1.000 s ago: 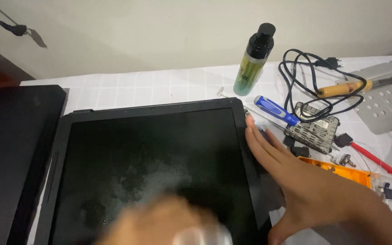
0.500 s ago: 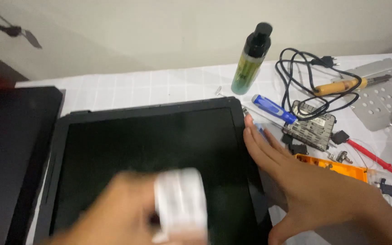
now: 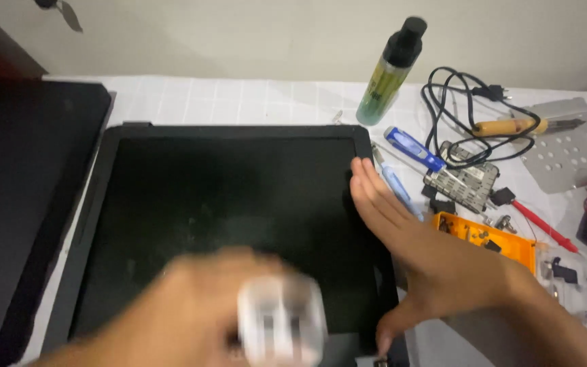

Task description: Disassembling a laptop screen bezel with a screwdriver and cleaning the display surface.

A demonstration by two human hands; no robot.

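Observation:
A black laptop screen panel (image 3: 225, 197) lies flat on the white table, its dark surface smudged. My left hand (image 3: 198, 312) is blurred over the panel's lower part and is closed on a white wad, probably a cloth or tissue (image 3: 281, 319). My right hand (image 3: 429, 258) lies flat with fingers together on the panel's right edge, thumb near the lower right corner.
A black slab (image 3: 22, 197) sits left of the panel. Right of it lie a green spray bottle (image 3: 390, 71), a blue-handled screwdriver (image 3: 412, 148), a soldering iron with black cord (image 3: 511, 126), a small circuit board (image 3: 460, 182), an orange parts tray (image 3: 490, 238) and a perforated metal plate (image 3: 568, 156).
My left hand with the white wad has shifted from the panel's lower middle toward the lower right. My right hand stays on the right edge.

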